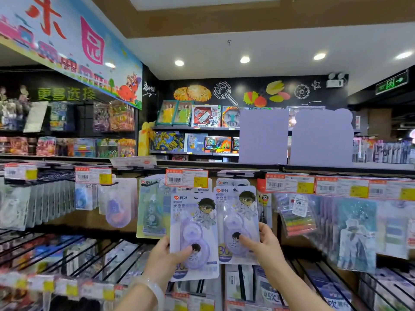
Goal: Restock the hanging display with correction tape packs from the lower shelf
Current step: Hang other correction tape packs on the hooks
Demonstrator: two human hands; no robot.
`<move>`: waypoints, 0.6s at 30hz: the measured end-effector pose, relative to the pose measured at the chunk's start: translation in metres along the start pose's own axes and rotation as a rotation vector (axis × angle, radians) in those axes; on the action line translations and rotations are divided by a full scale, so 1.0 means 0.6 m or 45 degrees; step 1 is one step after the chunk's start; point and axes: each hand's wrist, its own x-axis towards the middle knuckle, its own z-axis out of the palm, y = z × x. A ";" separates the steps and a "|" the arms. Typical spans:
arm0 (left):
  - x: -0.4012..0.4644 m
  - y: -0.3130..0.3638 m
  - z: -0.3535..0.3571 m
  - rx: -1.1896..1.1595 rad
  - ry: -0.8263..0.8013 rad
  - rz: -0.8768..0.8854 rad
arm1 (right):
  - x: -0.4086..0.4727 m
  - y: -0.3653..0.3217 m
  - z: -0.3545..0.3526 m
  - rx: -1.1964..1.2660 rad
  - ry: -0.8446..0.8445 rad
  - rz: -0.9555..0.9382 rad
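Below the price tags, left hand [162, 258] pinching one correction tape pack [194, 234], right hand [266, 243] another [238, 223]

Left wrist: pale, translucent bangle [151, 288]. Both forearms bare, no sleeves; left hand [165, 258], right hand [265, 242].

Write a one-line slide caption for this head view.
Left hand and right hand each hold a correction tape pack up to the hanging display below the price tag.
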 end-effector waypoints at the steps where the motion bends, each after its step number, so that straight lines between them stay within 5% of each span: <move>1: 0.002 -0.002 0.001 -0.001 -0.002 -0.006 | 0.006 0.002 0.002 -0.018 0.007 -0.005; 6: 0.021 -0.017 0.001 0.015 -0.025 -0.024 | 0.043 0.015 0.016 -0.364 0.085 -0.138; 18: 0.055 -0.032 0.010 -0.004 -0.088 -0.059 | 0.124 0.041 0.023 -0.727 0.196 0.019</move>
